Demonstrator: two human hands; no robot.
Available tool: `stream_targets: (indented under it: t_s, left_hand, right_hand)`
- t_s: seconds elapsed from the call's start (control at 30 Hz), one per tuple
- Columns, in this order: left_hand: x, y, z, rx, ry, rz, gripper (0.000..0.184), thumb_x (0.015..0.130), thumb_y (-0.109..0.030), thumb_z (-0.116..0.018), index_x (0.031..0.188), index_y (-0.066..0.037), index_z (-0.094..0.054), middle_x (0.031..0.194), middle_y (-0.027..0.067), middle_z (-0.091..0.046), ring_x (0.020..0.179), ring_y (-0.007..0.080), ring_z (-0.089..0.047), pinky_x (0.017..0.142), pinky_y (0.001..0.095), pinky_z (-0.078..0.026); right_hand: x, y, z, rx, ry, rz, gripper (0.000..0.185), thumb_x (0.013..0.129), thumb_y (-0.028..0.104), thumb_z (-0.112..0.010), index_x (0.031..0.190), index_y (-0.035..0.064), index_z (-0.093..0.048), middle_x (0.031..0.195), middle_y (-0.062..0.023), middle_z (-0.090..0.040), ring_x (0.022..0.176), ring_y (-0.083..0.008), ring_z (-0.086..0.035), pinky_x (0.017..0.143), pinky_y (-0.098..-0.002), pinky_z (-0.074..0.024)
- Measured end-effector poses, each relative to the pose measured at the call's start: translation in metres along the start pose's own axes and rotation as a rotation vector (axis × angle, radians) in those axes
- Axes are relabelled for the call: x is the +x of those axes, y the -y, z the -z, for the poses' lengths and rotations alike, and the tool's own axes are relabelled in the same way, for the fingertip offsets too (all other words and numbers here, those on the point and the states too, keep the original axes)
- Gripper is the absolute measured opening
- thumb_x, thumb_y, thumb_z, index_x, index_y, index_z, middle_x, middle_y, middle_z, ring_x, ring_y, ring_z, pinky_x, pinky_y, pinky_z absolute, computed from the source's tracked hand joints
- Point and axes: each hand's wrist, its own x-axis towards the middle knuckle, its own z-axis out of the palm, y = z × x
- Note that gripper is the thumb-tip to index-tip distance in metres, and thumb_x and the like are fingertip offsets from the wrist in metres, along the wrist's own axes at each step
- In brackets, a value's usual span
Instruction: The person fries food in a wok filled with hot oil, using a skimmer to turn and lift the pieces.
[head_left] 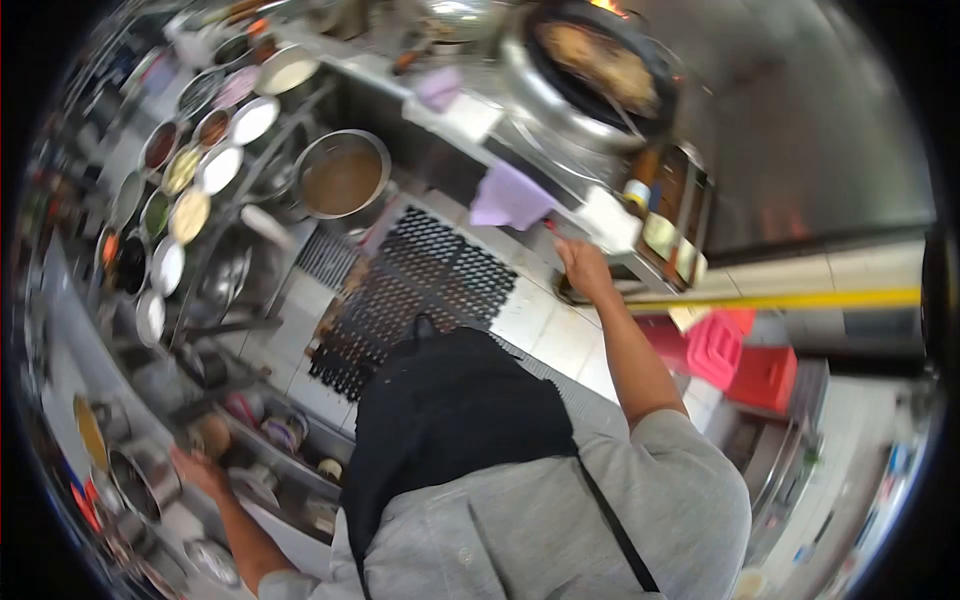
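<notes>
My right hand reaches to the stove's front edge, fingers closed at a small red knob. Just left of it a purple cloth hangs over that edge. Above, on the stove, a dark wok holds browned food, with flame showing behind it. My left hand is low at the left counter, beside a metal pot. Its fingers are blurred, and whether they touch the pot or the counter edge is unclear.
Several bowls of ingredients line the left counter. A large pot of brown liquid stands beyond the black floor mat. Red and pink baskets sit at the right, below a yellow pipe.
</notes>
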Motion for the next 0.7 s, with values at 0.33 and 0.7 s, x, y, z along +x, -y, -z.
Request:
stream_targets:
  t_s: [0.33,0.7]
  left_hand:
    - [0.01,-0.034,0.011,0.03,-0.012,0.272,0.052,0.082,-0.011,-0.05,0.133,-0.002,-0.038,0.134,0.0203,-0.039,0.127,0.0352,-0.033,0.107,0.0426,-0.024]
    - [0.015,-0.038,0.017,0.107,-0.082,0.27,0.045,0.077,-0.003,-0.054,0.121,-0.001,-0.045,0.121,0.0161,-0.045,0.116,0.033,-0.041,0.101,0.0395,-0.034]
  right_hand:
    - [0.126,-0.191,-0.182,-0.72,0.262,0.356,0.037,0.063,0.012,-0.054,0.095,-0.0057,-0.061,0.11,-0.0249,-0.056,0.109,-0.0413,-0.047,0.098,-0.0542,-0.0308]
    - [0.189,-0.185,-0.175,-0.113,0.594,-0.447,0.043,0.072,0.01,-0.052,0.111,-0.0057,-0.05,0.115,-0.0261,-0.054,0.103,-0.0457,-0.05,0.085,-0.0482,-0.0448]
